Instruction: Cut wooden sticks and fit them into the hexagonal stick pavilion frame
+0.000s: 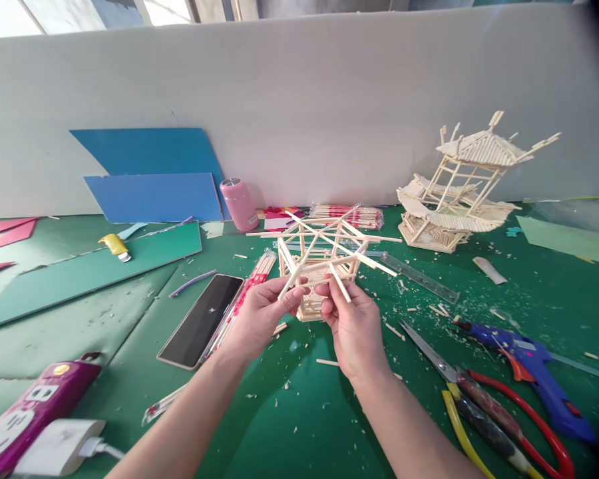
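Both my hands hold a small frame of thin wooden sticks [324, 256] above the green table mat [289, 412]. My left hand [262, 319] pinches a stick at the frame's near left corner. My right hand [352, 326] pinches a short stick at the frame's near right side. The frame has a square base and long sticks crossing on top, jutting out to both sides.
A finished stick pagoda model [459, 193] stands back right. Blue glue gun [529, 362], red-and-yellow-handled cutters [484, 406] and a clear ruler [419, 276] lie right. A phone [202, 319], stick packets [349, 214], pink cylinder [239, 203], blue boards [154, 176] and purple power strip [30, 412] lie left.
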`<state>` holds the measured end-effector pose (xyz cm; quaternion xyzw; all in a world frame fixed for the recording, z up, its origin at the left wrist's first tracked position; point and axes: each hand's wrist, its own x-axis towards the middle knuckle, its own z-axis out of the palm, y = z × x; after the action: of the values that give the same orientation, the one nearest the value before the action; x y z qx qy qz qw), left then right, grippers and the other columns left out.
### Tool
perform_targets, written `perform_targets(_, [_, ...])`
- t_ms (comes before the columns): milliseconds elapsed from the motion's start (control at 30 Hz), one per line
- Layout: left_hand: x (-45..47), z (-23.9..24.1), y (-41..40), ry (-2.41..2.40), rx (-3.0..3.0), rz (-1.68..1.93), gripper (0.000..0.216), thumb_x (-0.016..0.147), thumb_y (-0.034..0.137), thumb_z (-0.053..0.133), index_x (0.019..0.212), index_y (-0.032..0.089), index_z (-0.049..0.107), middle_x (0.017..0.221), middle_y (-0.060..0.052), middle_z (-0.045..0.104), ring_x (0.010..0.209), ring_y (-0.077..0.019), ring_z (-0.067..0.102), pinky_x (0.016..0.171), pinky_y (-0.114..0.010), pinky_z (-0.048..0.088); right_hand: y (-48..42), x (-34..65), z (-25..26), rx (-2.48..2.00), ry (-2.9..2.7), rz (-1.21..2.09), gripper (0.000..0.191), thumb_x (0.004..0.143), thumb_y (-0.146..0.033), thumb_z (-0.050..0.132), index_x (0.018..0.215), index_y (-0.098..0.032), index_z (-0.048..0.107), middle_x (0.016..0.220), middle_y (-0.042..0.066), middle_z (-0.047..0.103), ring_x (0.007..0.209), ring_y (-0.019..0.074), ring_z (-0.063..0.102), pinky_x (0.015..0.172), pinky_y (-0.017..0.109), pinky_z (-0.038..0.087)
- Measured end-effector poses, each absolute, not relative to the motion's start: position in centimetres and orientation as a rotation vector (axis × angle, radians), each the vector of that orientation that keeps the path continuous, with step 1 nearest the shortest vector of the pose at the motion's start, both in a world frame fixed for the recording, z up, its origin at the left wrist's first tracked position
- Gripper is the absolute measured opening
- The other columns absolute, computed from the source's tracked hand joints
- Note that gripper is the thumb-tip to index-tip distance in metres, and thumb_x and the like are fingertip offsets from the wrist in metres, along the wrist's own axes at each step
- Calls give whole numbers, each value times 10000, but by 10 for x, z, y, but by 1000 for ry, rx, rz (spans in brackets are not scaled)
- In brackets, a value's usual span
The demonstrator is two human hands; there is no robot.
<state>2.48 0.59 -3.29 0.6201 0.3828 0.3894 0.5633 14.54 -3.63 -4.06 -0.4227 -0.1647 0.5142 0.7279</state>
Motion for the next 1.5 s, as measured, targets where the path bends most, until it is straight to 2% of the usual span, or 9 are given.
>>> perform_targets(67, [25, -32, 6, 891, 1436, 919, 160, 782, 296, 602, 716, 164, 661, 569, 34, 503, 550, -95, 430, 530, -214, 352, -37, 146, -42, -940, -355, 1109, 123, 693, -308, 684, 679, -185, 677, 639, -27, 645, 452, 33, 461, 451, 162, 399])
perform_targets(200, [25, -30, 6, 890, 1439, 904, 240, 777, 291, 608, 581, 154, 611, 555, 36, 489, 551, -92, 414, 518, -209, 327, -36, 148, -43, -957, -339, 1074, 143, 710, -331, 670, 685, -190, 670, 631, -35, 635, 459, 30, 454, 459, 157, 392])
perform_targets(433, [27, -31, 5, 969, 1427, 927, 207, 747, 285, 637, 588, 152, 631, 532, 34, 477, 521, -92, 383, 487, -213, 303, -33, 145, -42, -965, -336, 1072, 166, 681, -348, 682, 663, -185, 660, 650, -23, 646, 458, 40, 457, 454, 176, 394])
perform_targets(567, [29, -33, 6, 1001, 1414, 939, 151, 725, 296, 653, 677, 153, 665, 532, 35, 473, 501, -91, 364, 471, -221, 287, -33, 144, -43, -962, -343, 1069, 155, 703, -335, 664, 670, -184, 657, 661, -19, 648, 458, 43, 460, 457, 181, 398])
perform_targets(700, [30, -32, 5, 1025, 1413, 934, 154, 725, 308, 647, 684, 159, 659, 517, 45, 454, 479, -88, 346, 461, -226, 262, -32, 144, -43, -963, -352, 1069, 145, 722, -322, 650, 675, -186, 659, 676, -15, 652, 458, 43, 463, 464, 183, 400])
perform_targets(900, [33, -24, 3, 1098, 1448, 966, 274, 737, 308, 639, 519, 160, 563, 476, 48, 438, 498, -98, 380, 478, -229, 268, -30, 144, -44, -968, -359, 1065, 164, 733, -337, 638, 669, -188, 660, 686, -13, 664, 454, 45, 470, 465, 192, 391])
perform_targets(1500, [37, -31, 1, 1121, 1365, 1035, 234, 733, 369, 633, 646, 151, 643, 473, 51, 432, 448, -83, 334, 436, -231, 230, -27, 143, -44, -965, -379, 1060, 164, 708, -352, 658, 688, -190, 680, 663, -12, 645, 456, 59, 437, 448, 198, 357])
